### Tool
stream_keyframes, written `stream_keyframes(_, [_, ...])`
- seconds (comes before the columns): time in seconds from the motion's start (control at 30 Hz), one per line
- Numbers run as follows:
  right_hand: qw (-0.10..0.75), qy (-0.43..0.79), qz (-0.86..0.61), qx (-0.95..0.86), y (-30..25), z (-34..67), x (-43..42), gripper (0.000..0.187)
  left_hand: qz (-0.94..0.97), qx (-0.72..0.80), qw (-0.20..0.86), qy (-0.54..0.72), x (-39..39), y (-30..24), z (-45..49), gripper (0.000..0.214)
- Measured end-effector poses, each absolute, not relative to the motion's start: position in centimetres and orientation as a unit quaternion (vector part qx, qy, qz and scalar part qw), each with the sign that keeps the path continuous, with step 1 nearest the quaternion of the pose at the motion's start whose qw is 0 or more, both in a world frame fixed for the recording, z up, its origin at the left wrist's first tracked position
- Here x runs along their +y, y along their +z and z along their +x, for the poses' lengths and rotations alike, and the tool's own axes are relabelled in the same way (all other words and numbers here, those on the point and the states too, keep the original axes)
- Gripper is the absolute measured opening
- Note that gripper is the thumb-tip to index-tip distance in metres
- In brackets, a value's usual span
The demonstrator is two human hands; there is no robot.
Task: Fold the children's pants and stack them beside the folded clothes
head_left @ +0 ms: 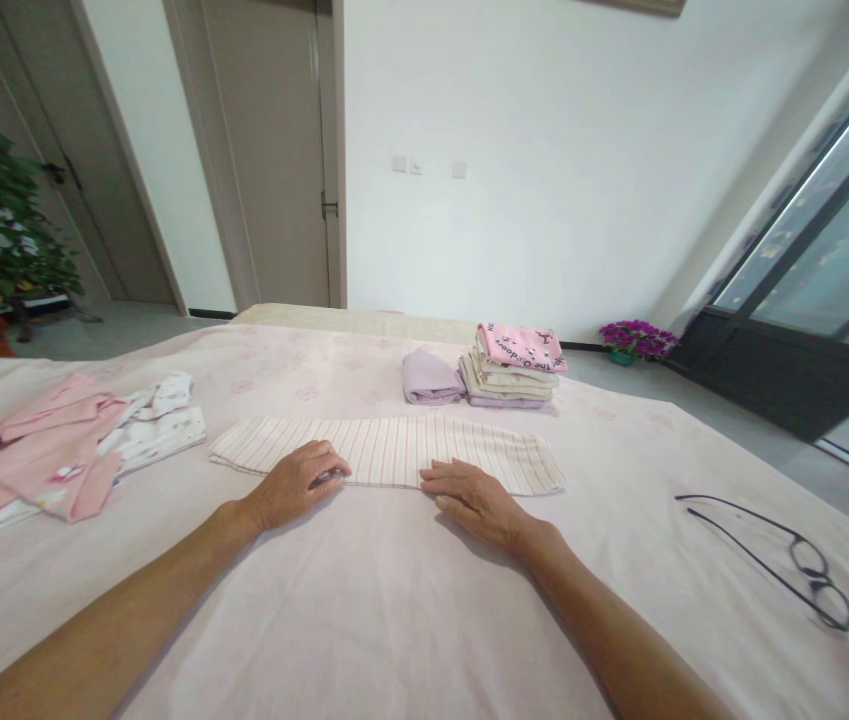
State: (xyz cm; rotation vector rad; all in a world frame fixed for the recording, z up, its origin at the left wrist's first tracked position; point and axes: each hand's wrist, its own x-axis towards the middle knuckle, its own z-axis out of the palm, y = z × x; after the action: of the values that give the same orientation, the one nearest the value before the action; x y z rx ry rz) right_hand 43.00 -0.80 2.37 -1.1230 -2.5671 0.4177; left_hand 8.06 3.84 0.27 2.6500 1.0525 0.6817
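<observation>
A striped cream cloth, folded into a long band, lies across the bed in front of me. My left hand rests on its near edge left of the middle, fingers curled down onto the fabric. My right hand lies flat on the near edge right of the middle, fingers stretched out and together.
A heap of unfolded pink and white clothes lies at the left. A stack of folded clothes with a pink top piece and a folded lilac piece sit behind the cloth. Glasses lie at the right. Doors, a plant and a window surround the bed.
</observation>
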Motion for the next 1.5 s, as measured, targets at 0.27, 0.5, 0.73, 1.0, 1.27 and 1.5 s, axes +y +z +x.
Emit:
stream_keyframes(0.27, [0.113, 0.131, -0.403, -0.899, 2.1, 41.4, -1.0, 0.058, 0.892, 0.37, 0.108, 0.237, 4.2, -0.1, 8.3, 0.02])
stream_keyframes(0.5, [0.154, 0.149, -0.347, -0.913, 2.2, 41.4, -1.2, 0.043, 0.878, 0.394, 0.119, 0.243, 3.8, 0.4, 8.4, 0.031])
stream_keyframes(0.73, [0.209, 0.08, -0.403, -0.887, 1.1, 42.7, -0.5, 0.047, 0.811, 0.533, -0.039, 0.237, 4.5, -0.2, 6.7, 0.038])
stream_keyframes(1.0, [0.251, 0.086, -0.435, -0.86, 1.1, 43.3, -0.5, 0.037, 0.715, 0.687, -0.033, 0.128, 4.7, 0.3, 4.9, 0.039])
stream_keyframes(1.27, [0.211, -0.109, -0.612, -0.755, -0.2, 46.9, 1.4, 0.051, 0.698, 0.702, -0.114, 0.083, 4.9, 0.5, 3.3, 0.035])
stream_keyframes(1.5, [0.123, -0.119, -0.684, -0.709, -1.1, 48.8, 2.0, 0.046, 0.677, 0.732, -0.047, 0.063, 5.5, 0.7, 1.7, 0.043])
